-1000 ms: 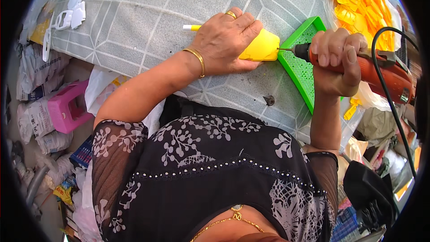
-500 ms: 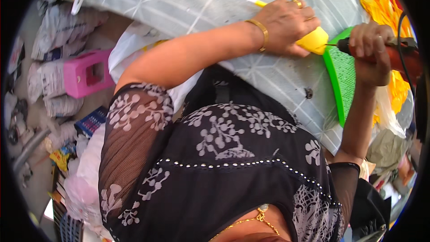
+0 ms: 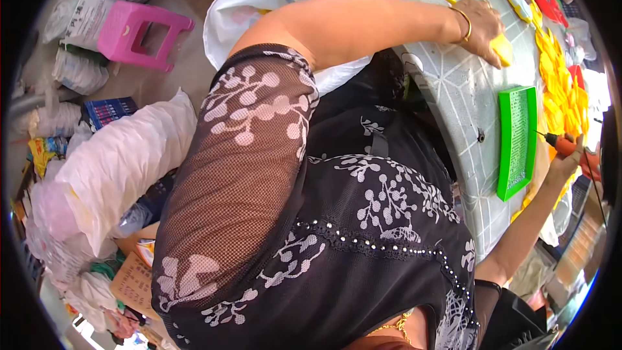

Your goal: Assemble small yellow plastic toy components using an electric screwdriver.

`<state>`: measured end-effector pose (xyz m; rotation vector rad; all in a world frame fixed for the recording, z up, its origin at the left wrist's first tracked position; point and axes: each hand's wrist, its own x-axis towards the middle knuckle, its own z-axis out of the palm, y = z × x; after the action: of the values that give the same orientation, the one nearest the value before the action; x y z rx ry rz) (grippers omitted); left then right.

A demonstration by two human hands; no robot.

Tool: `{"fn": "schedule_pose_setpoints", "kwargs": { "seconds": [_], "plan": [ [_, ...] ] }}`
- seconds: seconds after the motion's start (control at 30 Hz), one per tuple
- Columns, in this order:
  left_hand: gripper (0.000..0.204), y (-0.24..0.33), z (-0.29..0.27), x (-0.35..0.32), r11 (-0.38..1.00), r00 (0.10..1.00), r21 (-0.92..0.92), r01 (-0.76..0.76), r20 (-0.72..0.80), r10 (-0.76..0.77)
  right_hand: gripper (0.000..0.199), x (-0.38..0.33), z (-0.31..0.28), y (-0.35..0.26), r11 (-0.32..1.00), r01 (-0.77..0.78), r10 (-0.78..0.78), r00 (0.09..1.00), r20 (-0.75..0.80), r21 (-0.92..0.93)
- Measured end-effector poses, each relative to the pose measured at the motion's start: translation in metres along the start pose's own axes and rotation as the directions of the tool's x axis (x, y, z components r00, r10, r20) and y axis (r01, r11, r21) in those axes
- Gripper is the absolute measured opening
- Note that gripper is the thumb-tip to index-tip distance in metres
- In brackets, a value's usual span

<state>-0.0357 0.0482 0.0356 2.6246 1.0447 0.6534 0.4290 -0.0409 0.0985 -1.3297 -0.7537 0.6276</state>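
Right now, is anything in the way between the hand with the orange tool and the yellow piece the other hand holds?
Yes. The green tray lies on the table between the right hand and the yellow piece under the left hand.

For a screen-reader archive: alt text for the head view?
A person's left hand presses a yellow plastic piece on a grey patterned table; the right hand grips an orange power screwdriver beside a green perforated plastic tray.

Glossy green plastic tray [image 3: 516, 139] lies on matt patterned tablecloth [image 3: 453, 84], near smooth yellow plastic pieces [image 3: 557, 84]
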Motion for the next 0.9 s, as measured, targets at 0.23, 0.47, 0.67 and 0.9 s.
{"fn": "schedule_pose_setpoints", "kwargs": {
  "seconds": [0.23, 0.47, 0.67, 0.9],
  "plan": [
    [0.076, -0.043, -0.001, 0.022, 0.590, 0.877, -0.697, 0.407, 0.117, -0.466, 0.034, 0.011, -0.133, 0.029, 0.956, -0.295, 0.291, 0.946, -0.139, -0.004],
    [0.058, -0.030, -0.008, -0.016, 0.448, 0.941, -0.866, 0.222, 0.070, -0.331, 0.043, -0.088, -0.113, 0.073, 0.964, -0.206, 0.240, 0.949, -0.207, 0.171],
    [0.076, 0.003, -0.011, -0.058, 0.915, 0.931, -0.398, 0.059, -0.309, -0.194, 0.046, -0.118, -0.135, 0.095, 0.979, -0.116, 0.161, 0.944, -0.287, 0.168],
    [0.077, 0.015, -0.025, -0.087, 0.977, 0.897, -0.202, -0.067, -0.440, -0.030, 0.045, -0.177, -0.107, 0.104, 0.999, 0.020, -0.011, 0.960, -0.281, 0.029]
  ]
}}
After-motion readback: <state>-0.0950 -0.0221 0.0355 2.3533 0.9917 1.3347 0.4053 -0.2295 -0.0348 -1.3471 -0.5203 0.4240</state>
